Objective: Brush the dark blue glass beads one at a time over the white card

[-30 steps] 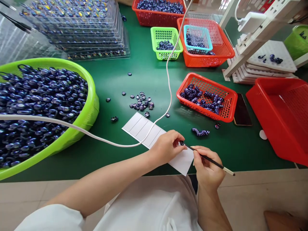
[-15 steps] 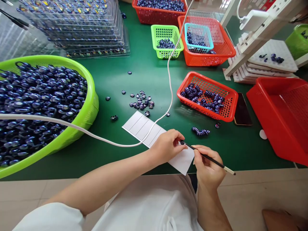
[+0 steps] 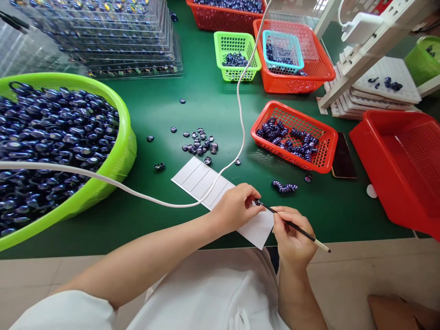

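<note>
Between the thumb and fingers of my left hand (image 3: 237, 207) is a small dark glossy piece (image 3: 257, 201). My right hand (image 3: 294, 233) grips a thin black brush (image 3: 298, 228) with a pale rear end, and its tip touches or nearly touches the piece. Under both hands lies a white ruled paper strip (image 3: 199, 179), partly hidden by my left hand. Loose dark pieces (image 3: 200, 143) are scattered beyond the strip. A curved row of dark pieces (image 3: 284, 187) rests on the green table (image 3: 158, 238), beyond my right hand.
A large green basket (image 3: 129, 146) of dark pieces stands left. Stacked clear trays (image 3: 137, 50) are at the back left. A red basket (image 3: 292, 158), a phone (image 3: 344, 158) and an angled red bin (image 3: 385, 183) sit right. A white cable (image 3: 241, 114) crosses the table.
The whole view has shifted slightly, so things appear a little further left and up. Both hands keep nearly the same hold on the dark piece and the brush.
</note>
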